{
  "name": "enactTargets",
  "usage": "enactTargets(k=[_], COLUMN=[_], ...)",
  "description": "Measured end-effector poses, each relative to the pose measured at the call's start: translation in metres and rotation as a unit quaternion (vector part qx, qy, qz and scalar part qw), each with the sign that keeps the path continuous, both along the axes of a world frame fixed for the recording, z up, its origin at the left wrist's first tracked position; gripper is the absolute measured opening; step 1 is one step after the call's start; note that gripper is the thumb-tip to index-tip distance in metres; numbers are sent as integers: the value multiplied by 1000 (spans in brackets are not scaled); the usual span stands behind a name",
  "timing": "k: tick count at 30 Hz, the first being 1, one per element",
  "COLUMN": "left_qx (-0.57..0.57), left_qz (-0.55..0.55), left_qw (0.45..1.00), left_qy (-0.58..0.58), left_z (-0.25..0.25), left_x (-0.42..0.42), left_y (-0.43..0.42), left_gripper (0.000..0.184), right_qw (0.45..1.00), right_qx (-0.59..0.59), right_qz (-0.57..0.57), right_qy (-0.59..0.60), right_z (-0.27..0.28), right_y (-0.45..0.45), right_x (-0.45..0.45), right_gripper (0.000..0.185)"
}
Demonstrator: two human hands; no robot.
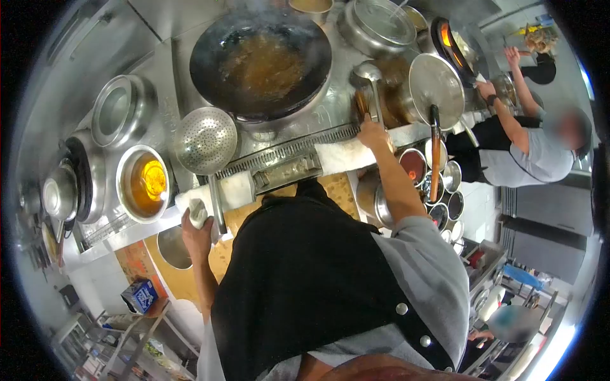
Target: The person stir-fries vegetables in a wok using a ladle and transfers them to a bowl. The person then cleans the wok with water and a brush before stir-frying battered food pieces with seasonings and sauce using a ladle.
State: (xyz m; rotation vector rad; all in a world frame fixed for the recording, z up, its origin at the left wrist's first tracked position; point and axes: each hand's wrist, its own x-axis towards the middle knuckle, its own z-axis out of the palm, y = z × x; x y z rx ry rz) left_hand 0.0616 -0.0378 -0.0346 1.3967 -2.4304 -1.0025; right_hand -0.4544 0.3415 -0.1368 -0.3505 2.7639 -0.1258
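My left hand (197,230) is closed on a folded white cloth (197,213) at the stove's front edge, beside the handle of a perforated skimmer (206,140). On the right, my right hand (372,134) is wrapped round the end of a brown bristle brush (362,103), next to a steel ladle (368,71). A large black wok (206,75) with steaming brown liquid sits on the stove between and beyond my hands. Left of the skimmer is a steel bowl (124,184) of amber liquid.
At the right stand a mesh strainer (436,86) with a wooden handle and several seasoning pots (452,176). A co-worker (537,149) holds a flaming wok (452,52) further right. Metal pans (60,193) stand at the far left. White cloths (345,156) lie along the front edge.
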Motion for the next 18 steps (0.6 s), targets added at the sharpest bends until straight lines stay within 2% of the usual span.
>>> enactTargets(k=[1, 2, 4, 6, 8, 9, 10, 11, 12, 14, 15, 16, 17, 18], left_qx=[-3, -6, -13, 3, 40, 29, 42, 56, 72, 64, 54, 43, 55, 68], left_qz=[10, 10, 14, 8, 23, 33, 48, 62, 72, 106, 128, 151, 191, 217], left_qw=[1000, 1000, 1000, 1000, 999, 999, 997, 995, 994, 991, 989, 987, 979, 972], left_qy=[-7, 1, 21, 10, 25, 29, 39, 47, 50, 55, 52, 47, 53, 65], left_z=[6, 7, 7, -1, -9, -21, -23, -23, -25, -33, -35, -38, -40, -37], left_x=[-14, -24, -37, -42, -51, -49, -49, -46, -40, -27, -21, -14, -7, 0], left_y=[0, 1, 2, 6, 11, 15, 17, 20, 27, 35, 39, 43, 47, 51], left_gripper=[73, 73, 73, 74, 74, 68, 66, 63, 60, 55, 56, 56, 54, 54], right_qw=[1000, 998, 991, 957, 964, 958, 911, 932, 840, 928, 932, 917, 895, 897], right_qx=[-27, -61, -128, -205, -217, -258, -284, -331, -511, -363, -302, -238, -147, -85], right_qz=[2, 9, 28, 98, 150, -31, -208, -92, -104, 79, 200, 320, 406, 410], right_qy=[1, 10, 28, 180, -17, -118, -215, -113, -146, -36, -26, -16, -111, -143], right_z=[3, 10, 83, 55, -12, 27, 76, 60, 106, 209, 231, 237, 227, 207], right_y=[-9, -10, -14, 11, 71, 54, 27, 32, 2, -85, -126, -167, -211, -259], right_x=[-3, -1, 50, 78, 53, 48, 42, 12, 10, 17, 20, 19, 11, 0], right_gripper=[83, 79, 73, 72, 66, 61, 57, 49, 49, 45, 44, 44, 38, 37])
